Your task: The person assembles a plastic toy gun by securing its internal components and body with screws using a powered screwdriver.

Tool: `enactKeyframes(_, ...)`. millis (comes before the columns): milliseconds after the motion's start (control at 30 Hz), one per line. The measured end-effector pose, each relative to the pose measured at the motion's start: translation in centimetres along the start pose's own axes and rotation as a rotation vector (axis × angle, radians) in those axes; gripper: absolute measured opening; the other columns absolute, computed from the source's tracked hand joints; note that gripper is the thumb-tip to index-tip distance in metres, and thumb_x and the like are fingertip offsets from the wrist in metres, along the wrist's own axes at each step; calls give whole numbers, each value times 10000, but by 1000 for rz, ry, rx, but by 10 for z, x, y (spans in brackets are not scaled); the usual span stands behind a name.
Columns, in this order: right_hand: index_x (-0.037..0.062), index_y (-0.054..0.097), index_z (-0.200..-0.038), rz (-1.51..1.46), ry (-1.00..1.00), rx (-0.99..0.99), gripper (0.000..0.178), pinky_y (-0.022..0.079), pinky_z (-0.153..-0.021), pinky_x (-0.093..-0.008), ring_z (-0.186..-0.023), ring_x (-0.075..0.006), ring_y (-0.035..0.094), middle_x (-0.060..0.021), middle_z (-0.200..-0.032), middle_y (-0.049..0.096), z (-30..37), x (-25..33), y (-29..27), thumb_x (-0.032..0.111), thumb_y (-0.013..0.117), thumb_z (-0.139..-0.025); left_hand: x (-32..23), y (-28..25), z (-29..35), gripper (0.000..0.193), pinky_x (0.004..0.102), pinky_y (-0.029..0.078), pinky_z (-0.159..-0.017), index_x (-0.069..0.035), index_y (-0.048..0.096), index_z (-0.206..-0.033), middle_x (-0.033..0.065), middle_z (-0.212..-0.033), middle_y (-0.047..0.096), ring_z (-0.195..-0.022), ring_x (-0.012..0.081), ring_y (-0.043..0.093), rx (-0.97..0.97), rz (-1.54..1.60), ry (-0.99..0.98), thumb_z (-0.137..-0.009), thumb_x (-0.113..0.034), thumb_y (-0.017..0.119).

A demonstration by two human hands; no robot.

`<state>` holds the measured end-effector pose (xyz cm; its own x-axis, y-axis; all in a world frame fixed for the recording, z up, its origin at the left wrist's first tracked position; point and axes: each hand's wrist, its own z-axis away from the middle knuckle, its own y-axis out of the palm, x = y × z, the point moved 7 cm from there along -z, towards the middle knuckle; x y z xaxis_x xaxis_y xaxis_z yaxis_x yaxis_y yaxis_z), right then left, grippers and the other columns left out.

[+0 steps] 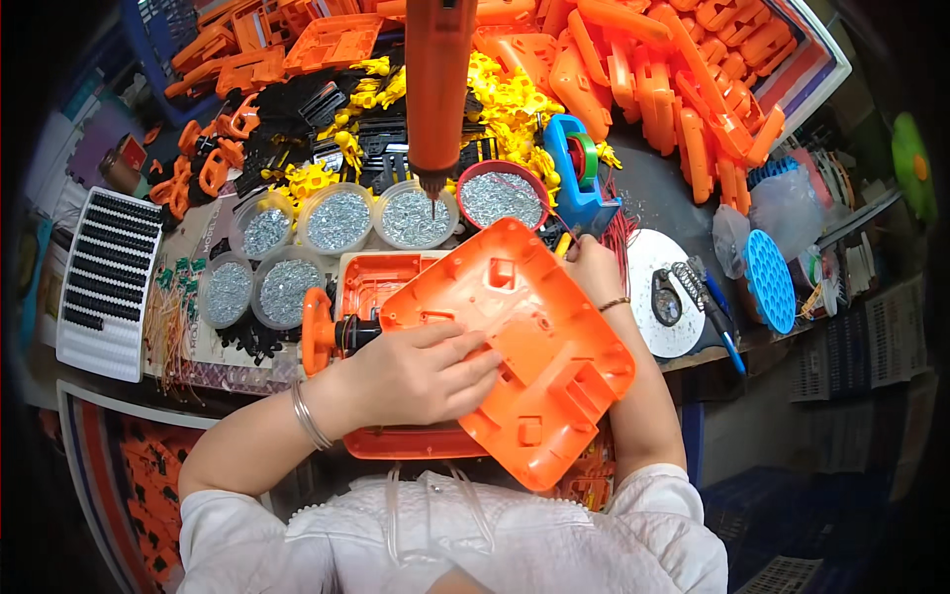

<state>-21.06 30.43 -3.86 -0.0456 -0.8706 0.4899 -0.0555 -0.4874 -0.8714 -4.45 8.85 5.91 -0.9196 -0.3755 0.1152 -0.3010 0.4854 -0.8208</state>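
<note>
A large orange plastic shell (539, 346) is tilted in front of me, its ribbed inner side showing. My left hand (426, 374) grips its left side, fingers across the inner face and thumb hidden. Beyond its right edge, my right hand (594, 272) closes on a small yellow-handled tool (563, 245), mostly hidden by the fingers. Underneath the shell, a second orange housing (381, 267) lies on the bench. An orange handle-like part (317, 332) with a black cylinder sits by my left hand. An orange electric screwdriver (435, 99) hangs tip down beyond the shell.
Several tubs of screws (336, 220), one a red bowl (503, 195), stand behind. A blue tape dispenser (579, 178) is near my right hand. Yellow parts (505, 99), black parts and orange shells (643, 89) pile up farther back. A white disc (663, 292) lies right, a white rack (111, 282) left.
</note>
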Motion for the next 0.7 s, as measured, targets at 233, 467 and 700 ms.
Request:
enactKeyframes(233, -92, 571, -1099, -564, 160, 185, 458, 495, -512, -244, -599, -123, 618, -95, -786, 642, -3, -26, -4, 170, 722, -757, 4, 12, 13, 136, 395, 433, -959, -44, 584, -819, 95, -1201, 588, -1052, 231, 572, 231, 84, -90, -722, -139, 580)
enactKeyframes(467, -6, 529, -1044, -1002, -201, 1, 144, 500, -610, -249, -712, -109, 606, -63, -842, 611, 98, 88, -63, 57, 535, -915, 2, 17, 22, 245, 348, 479, -881, 3, 602, -890, 178, -1168, 578, -995, 273, 578, 256, 106, -196, -692, -140, 584)
enactKeyframes(700, -10, 548, -1039, -580, -455, 150, 214, 525, -651, -288, -762, -219, 687, -148, -863, 659, 125, 104, -41, -6, 620, -838, 1, 20, 13, 237, 372, 497, -877, 35, 580, -950, 164, -1193, 553, -1052, 279, 566, 265, 179, -246, -765, -112, 595)
